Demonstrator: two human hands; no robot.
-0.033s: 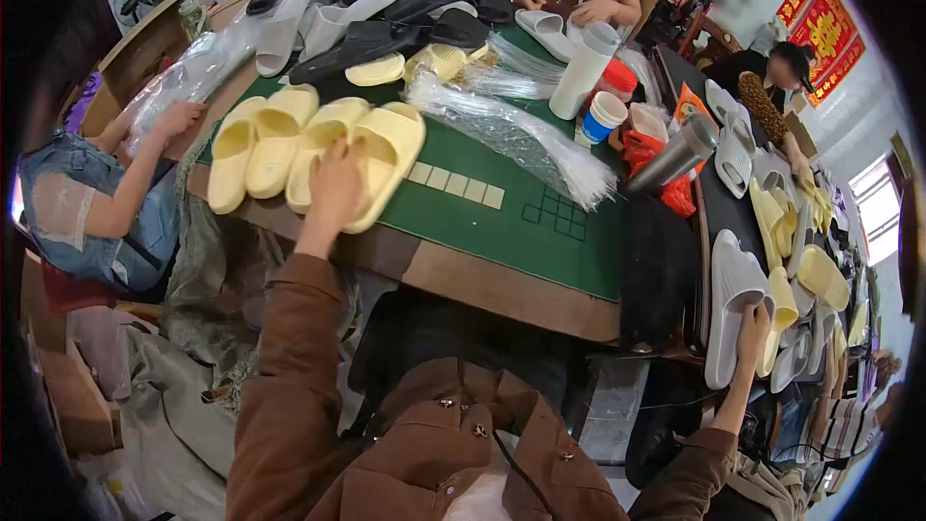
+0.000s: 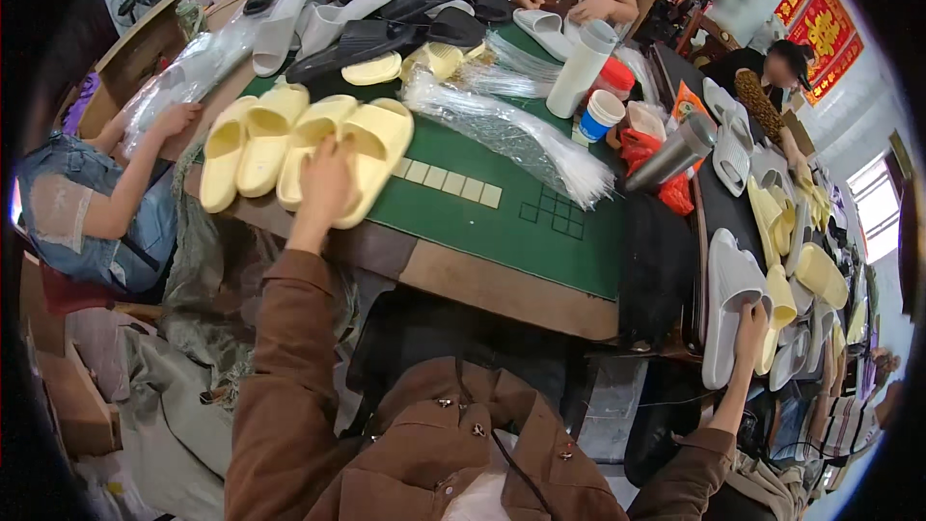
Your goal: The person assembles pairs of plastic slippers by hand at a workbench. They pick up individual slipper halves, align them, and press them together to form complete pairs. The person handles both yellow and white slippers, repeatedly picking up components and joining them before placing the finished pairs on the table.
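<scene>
Two pairs of pale yellow slide slippers stand side by side at the left front of the table. My left hand (image 2: 328, 178) is closed over the inner edges of the right-hand pair of slides (image 2: 384, 140), with its fingers between the two. Just left of it, the other yellow pair (image 2: 266, 150) sits with no hand on it. At the far right, my right hand (image 2: 751, 333) grips the heel end of a light grey slide (image 2: 723, 289) on the dark surface. Part of that hand's grip is hidden behind the heel.
On the green mat (image 2: 453, 241) lie pale square tiles (image 2: 453, 182) and a bundle of clear plastic bags (image 2: 521, 135). Bottles, a paper cup (image 2: 601, 114) and a steel tumbler (image 2: 672, 152) stand right. Slippers (image 2: 367, 29) pile up behind. Other people sit left, across and right.
My left hand has shifted slightly left, and the yellow pair under it moved left too, closer to the mat's left edge. My right hand and the grey slide stay nearly in place.
</scene>
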